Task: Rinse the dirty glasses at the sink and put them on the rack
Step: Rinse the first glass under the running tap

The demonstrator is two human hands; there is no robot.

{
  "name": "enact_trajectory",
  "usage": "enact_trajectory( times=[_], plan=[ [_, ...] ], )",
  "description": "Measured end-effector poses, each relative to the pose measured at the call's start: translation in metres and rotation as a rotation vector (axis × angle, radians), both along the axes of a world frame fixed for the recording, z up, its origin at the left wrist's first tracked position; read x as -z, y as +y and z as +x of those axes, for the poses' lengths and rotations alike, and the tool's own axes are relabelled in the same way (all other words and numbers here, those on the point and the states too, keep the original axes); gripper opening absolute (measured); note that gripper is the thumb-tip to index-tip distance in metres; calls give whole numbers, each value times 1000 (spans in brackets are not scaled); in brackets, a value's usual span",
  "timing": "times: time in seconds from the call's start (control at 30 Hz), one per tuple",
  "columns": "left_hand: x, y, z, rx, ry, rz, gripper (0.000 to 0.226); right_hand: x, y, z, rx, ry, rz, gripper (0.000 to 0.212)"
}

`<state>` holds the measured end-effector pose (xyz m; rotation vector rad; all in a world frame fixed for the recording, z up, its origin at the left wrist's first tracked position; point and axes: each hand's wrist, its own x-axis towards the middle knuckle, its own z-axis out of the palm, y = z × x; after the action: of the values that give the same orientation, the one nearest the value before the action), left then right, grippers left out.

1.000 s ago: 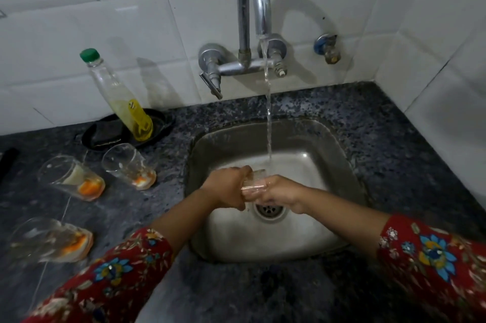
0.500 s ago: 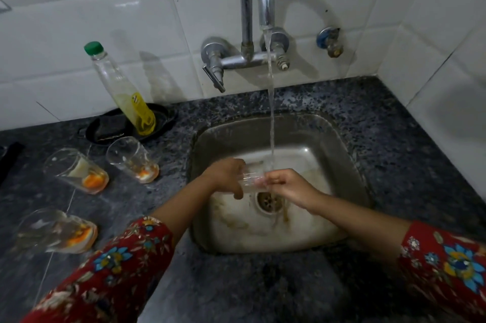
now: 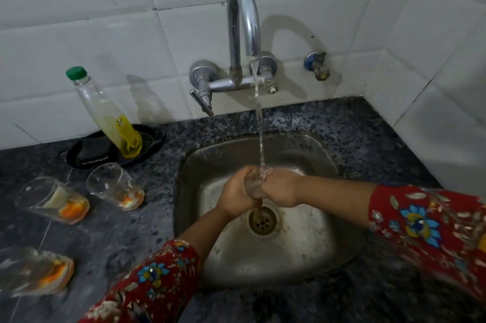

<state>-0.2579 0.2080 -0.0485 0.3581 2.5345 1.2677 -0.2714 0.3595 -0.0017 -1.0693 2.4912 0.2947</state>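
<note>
Over the steel sink (image 3: 315, 154) I hold a small clear glass (image 3: 256, 183) between both hands, right under the running water from the chrome tap (image 3: 243, 33). My left hand (image 3: 236, 193) wraps its left side and my right hand (image 3: 282, 190) grips its right side, so most of the glass is hidden. Three dirty glasses with orange residue stand on the dark counter to the left: one nearest the sink (image 3: 115, 186), one further left (image 3: 52, 200), and one at the front left (image 3: 34, 270). No rack is in view.
A bottle of yellow dish soap with a green cap (image 3: 105, 112) leans in a black dish (image 3: 147, 138) behind the glasses. White tiled walls close the back and right. A small blue-handled valve (image 3: 317, 65) sticks out of the wall right of the tap.
My hands and the glass have shifted slightly so the stream now falls straight onto the glass between them. The camera has tilted a little; the counter glasses have not moved.
</note>
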Motion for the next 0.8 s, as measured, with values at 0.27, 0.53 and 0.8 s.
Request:
enact_trajectory(
  times=[0.27,0.53,0.8],
  plan=[
    [6,6,-1,-168,145,234,54,-14,-17,3,63,70,-26,30],
    [12,0,-4,7,27,282,56,-11,3,9,155,27,-196,30],
    [13,2,5,-47,29,340,71,-18,9,7,-8,-13,-157,23]
  ],
)
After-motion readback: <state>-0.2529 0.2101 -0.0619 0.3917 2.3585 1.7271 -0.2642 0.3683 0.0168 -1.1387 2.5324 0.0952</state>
